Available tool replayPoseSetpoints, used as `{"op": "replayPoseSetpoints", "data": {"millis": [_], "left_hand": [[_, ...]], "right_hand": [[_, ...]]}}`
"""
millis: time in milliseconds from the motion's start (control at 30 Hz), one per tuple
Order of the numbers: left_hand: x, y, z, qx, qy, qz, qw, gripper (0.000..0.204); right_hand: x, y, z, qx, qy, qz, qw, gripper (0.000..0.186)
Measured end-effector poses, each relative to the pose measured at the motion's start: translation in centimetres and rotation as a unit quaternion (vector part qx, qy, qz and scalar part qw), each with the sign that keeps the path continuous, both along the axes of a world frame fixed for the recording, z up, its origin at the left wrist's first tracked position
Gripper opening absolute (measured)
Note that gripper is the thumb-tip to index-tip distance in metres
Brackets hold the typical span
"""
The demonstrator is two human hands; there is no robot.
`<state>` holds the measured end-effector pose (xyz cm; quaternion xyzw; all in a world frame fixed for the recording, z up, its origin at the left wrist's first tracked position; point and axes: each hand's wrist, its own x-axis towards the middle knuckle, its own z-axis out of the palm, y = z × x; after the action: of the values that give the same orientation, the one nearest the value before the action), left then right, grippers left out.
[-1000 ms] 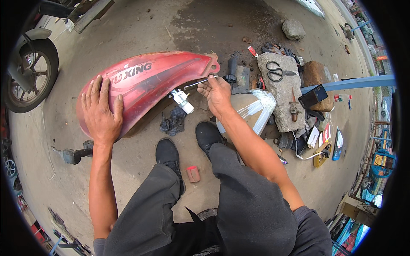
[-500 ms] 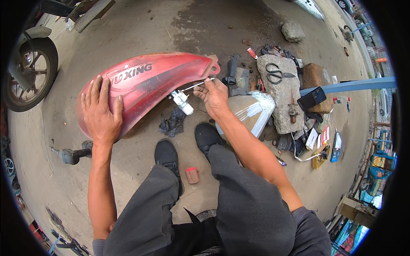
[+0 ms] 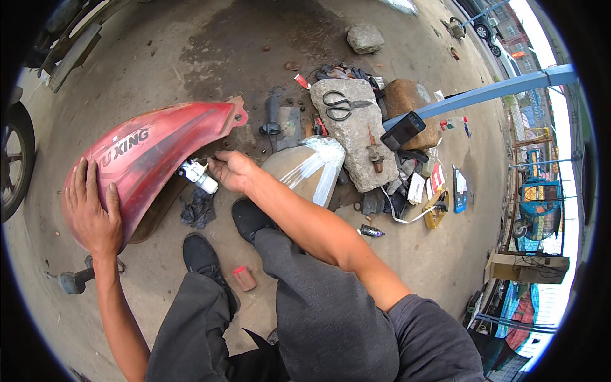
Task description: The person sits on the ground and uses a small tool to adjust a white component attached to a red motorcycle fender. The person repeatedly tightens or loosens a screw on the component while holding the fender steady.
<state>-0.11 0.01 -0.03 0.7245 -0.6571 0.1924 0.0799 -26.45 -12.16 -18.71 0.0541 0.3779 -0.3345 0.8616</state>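
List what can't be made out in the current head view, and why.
All head view:
Slim tool: type unclear; the right hand covers most of it.
Left palm: hidden; the left hand lies back-up on the red tank.
White fitting: inner end blocked by the tank's edge.
Wheel at left: cut off by the picture's dark rim.

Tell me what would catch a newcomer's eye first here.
The big red fuel tank at left dominates, with the person's left grip spread on its rounded end. Next comes the white fitting at the tank's lower edge, the right grip close beside it. Then the dark-handled scissors stand out, lying on a stone slab just right of centre.
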Motion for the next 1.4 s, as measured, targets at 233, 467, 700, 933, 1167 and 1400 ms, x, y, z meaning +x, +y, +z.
{"op": "replayPoseSetpoints", "data": {"millis": [233,467,700,933,1167,1400], "left_hand": [[0.3,0.3,0.1,0.003,-0.018,0.004,1.000,0.049],[0.0,0.2,0.2,-0.010,0.005,-0.006,1.000,0.049],[0.0,0.1,0.1,-0.004,-0.001,-0.001,1.000,0.050],[0.0,0.1,0.1,-0.003,-0.008,0.000,1.000,0.051],[0.2,0.2,0.0,-0.001,-0.009,0.002,1.000,0.051],[0.2,0.2,0.0,0.002,-0.023,0.003,1.000,0.050]], "right_hand": [[0.5,0.7,-0.2,0.026,-0.006,-0.027,0.999,0.013],[-0.9,0.6,2.9,-0.163,0.101,-0.053,0.980,0.015],[-0.9,0.9,4.7,-0.258,0.139,-0.051,0.955,0.021],[-0.8,1.0,5.5,-0.313,0.160,-0.065,0.934,0.024],[-0.7,1.0,5.1,-0.289,0.147,-0.049,0.945,0.022],[0.4,-0.1,-0.6,-0.020,-0.009,0.012,1.000,0.017]]}}
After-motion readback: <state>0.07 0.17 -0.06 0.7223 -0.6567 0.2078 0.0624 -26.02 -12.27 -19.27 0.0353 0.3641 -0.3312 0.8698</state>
